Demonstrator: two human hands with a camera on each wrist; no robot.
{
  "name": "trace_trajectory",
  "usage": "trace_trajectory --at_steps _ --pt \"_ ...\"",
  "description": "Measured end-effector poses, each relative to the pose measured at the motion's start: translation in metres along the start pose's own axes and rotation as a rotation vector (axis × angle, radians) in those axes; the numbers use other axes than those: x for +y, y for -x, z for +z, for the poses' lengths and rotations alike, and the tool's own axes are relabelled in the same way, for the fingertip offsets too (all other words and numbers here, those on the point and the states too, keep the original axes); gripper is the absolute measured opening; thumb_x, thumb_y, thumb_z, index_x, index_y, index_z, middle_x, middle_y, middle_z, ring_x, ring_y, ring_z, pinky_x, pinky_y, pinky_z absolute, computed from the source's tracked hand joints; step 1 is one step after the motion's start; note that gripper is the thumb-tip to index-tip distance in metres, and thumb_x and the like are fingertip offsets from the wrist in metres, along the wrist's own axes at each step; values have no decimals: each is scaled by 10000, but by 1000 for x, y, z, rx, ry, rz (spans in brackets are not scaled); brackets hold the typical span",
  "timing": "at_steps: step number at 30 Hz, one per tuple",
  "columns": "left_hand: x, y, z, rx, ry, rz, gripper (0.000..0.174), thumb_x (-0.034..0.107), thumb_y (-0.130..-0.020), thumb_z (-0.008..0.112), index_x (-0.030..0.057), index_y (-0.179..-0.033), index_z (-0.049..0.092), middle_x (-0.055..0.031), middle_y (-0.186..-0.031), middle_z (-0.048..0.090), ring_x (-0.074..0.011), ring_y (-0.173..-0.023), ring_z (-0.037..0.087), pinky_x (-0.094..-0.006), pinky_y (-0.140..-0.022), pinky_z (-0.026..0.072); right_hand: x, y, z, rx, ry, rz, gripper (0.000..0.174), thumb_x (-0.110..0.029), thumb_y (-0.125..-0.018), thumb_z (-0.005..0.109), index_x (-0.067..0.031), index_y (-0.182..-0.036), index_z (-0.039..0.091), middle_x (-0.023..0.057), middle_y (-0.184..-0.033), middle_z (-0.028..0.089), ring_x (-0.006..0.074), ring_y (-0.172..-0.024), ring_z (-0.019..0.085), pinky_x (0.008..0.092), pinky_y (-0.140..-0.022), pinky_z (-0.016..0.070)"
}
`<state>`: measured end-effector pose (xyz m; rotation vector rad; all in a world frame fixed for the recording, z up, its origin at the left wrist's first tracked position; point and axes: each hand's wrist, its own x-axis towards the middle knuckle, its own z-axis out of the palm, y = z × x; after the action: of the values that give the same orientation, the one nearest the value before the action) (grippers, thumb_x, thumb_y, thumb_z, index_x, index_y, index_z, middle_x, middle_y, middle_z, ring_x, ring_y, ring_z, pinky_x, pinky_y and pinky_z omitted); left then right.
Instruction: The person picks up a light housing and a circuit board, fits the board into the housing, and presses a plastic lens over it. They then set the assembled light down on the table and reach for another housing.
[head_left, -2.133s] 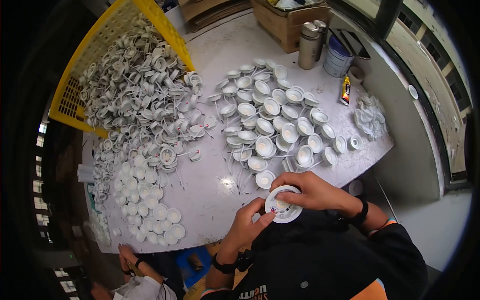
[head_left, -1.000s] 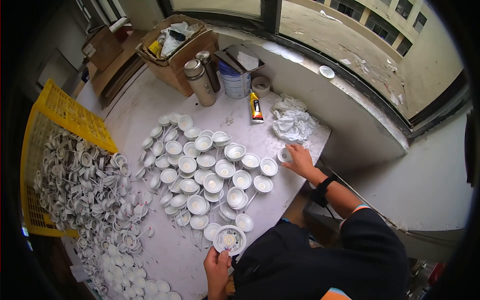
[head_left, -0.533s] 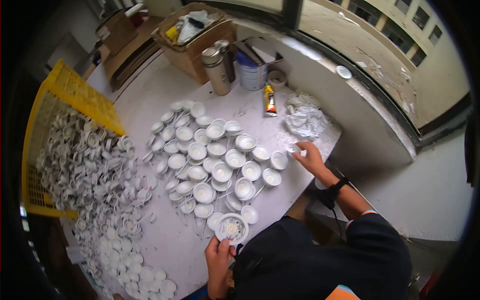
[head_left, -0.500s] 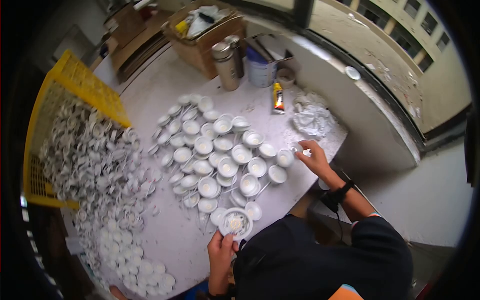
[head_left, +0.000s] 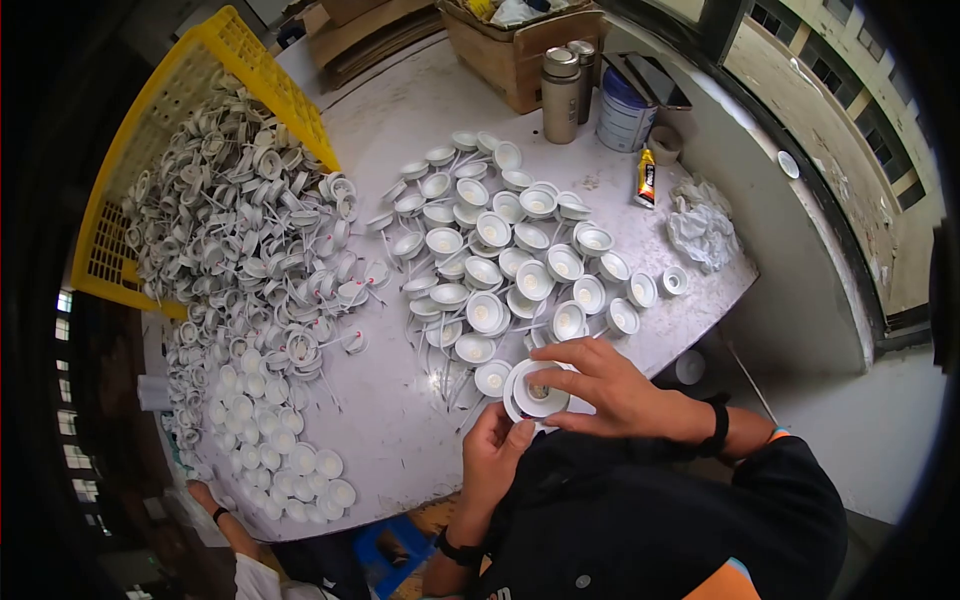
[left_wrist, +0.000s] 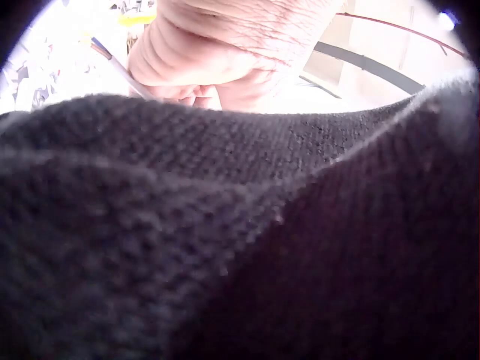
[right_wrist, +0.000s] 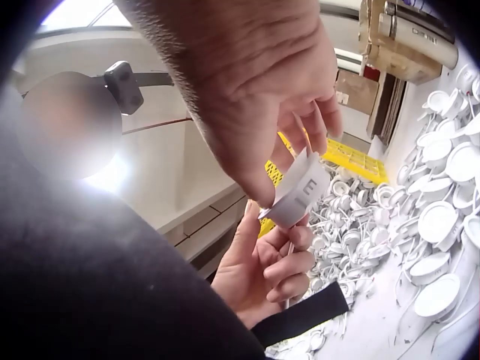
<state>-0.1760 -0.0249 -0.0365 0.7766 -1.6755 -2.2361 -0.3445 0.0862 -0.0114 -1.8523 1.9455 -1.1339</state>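
Observation:
In the head view my left hand grips a round white LED downlight by its rim, near the table's front edge. My right hand pinches a white cone-shaped reflector cup, which overlaps the downlight's face there. LED dots show through the cup's central hole. From the right wrist, the cup appears tilted between thumb and fingers, a letter E printed on its side, with the left hand just beneath. A dark sleeve covers most of the left wrist view; above it, a cable with stripped wires hangs beside the hand.
Several downlights with cables stand grouped mid-table. Left lie a yellow crate spilling white housings and a pile of white discs. A small white ring-shaped cup, crumpled plastic, a glue tube and flasks sit at right.
My right hand left the downlight, reached to the table's right edge, took a reflector cup there and came back over the downlight. The left hand kept its grip throughout. The head view swung right and back.

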Motion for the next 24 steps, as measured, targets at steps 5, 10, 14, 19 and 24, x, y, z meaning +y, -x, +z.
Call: trace_trajectory --at_steps 5,10,14,19,24 --pt "2 0 -2 -33 19 -74 240 205 -889 554 -7 -1001 526 -4 -771 542 -44 -636 473 -185 -555 365 1 6 12 91 -278 82 520 -199 -771 672 -106 -1242 472 111 -1240 463 277 -1059 480 356 -855 412" --pt "1 -2 0 -49 -12 -61 247 213 -890 537 0 -1014 533 -7 -769 541 -52 -640 488 -186 -564 376 -6 11 15 228 -618 412 458 -178 -837 605 -89 -1260 456 102 -1202 481 202 -969 522 308 -798 441" --pt "4 -2 4 -51 -39 -72 252 195 -883 538 -6 -1037 530 -10 -783 546 -52 -654 495 -191 -580 385 -2 14 19 47 -734 614 406 -169 -896 511 -73 -1281 426 85 -1120 534 115 -953 521 266 -816 434" --pt "5 -6 19 14 -50 15 251 179 -872 546 -18 -1027 528 -13 -783 562 -72 -651 497 -219 -595 407 -9 9 17 31 -662 650 376 -167 -898 509 -71 -1255 445 55 -927 603 88 -725 543 245 -635 461" --pt "3 -10 16 64 -408 110 229 174 -839 566 -19 -959 539 -58 -719 583 -109 -612 528 -270 -564 431 -5 14 22 61 -531 603 338 -153 -888 511 -67 -1213 491 63 -841 617 59 -658 525 226 -573 441"
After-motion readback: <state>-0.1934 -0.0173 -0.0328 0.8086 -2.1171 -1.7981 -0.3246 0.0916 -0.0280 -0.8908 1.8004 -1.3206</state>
